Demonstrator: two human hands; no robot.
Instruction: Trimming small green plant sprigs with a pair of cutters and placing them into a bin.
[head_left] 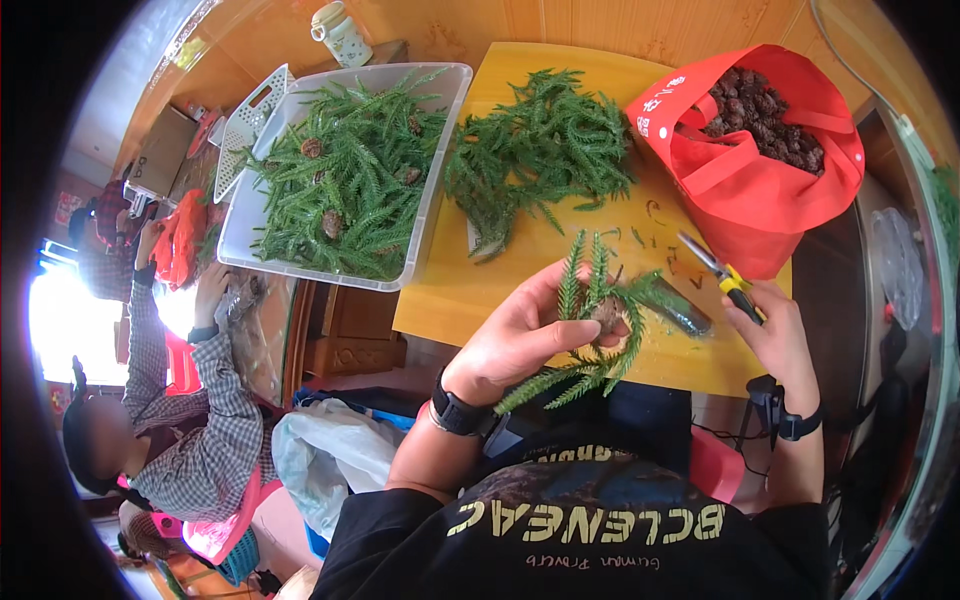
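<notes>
My left hand [525,335] is closed around a brown pine cone [608,314] with green sprigs [575,378] fanning out from it above and below. The sprigs look like artificial fir. To the right, my right hand [778,335] grips pliers [739,288] with yellow and black handles. Their metal jaws point up and to the left, apart from the cone. Between the two hands, a dark, slender bundle [683,308] lies on the yellow tabletop [440,310]. Small brown and green scraps [655,235] are scattered just beyond it.
A clear plastic bin [428,220] of sprigs and several cones stands at the far left. A pile of green sprigs [560,140] lies beside it. A red bag [740,220] full of pine cones is at the far right. At left, another person [200,430] handles something red.
</notes>
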